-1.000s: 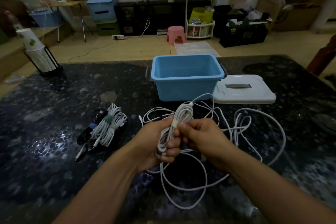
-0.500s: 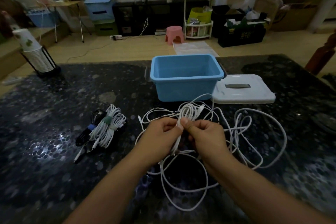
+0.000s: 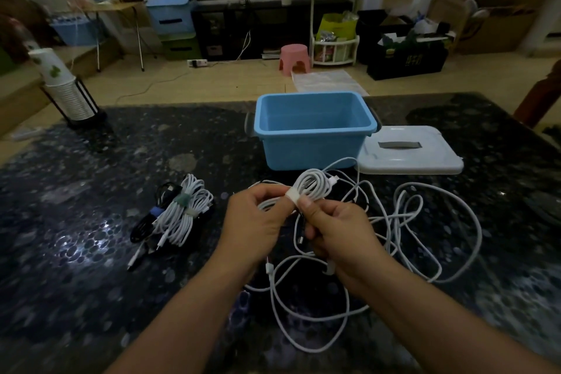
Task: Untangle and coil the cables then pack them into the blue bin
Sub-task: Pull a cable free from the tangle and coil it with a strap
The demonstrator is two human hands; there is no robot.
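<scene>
A coiled white cable (image 3: pixel 312 184) with a white strap around its middle is held level between both hands, in front of the blue bin (image 3: pixel 312 130). My left hand (image 3: pixel 253 222) grips the coil's left end. My right hand (image 3: pixel 337 231) pinches the strap with thumb and forefinger and also holds a dark cable end below. Loose white cables (image 3: pixel 419 231) lie tangled on the dark table under and to the right of my hands. A bundle of tied white and black cables (image 3: pixel 179 212) rests to the left. The bin holds nothing that I can see.
The bin's white lid (image 3: pixel 406 152) lies flat to the right of the bin. A stack of paper cups in a black stand (image 3: pixel 65 91) stands at the table's far left corner. Beyond the table are a pink stool, shelves and boxes on the floor.
The coil has turned from upright in my left fist to lying level between both hands. A white strap now wraps its middle, and my right thumb presses on it.
</scene>
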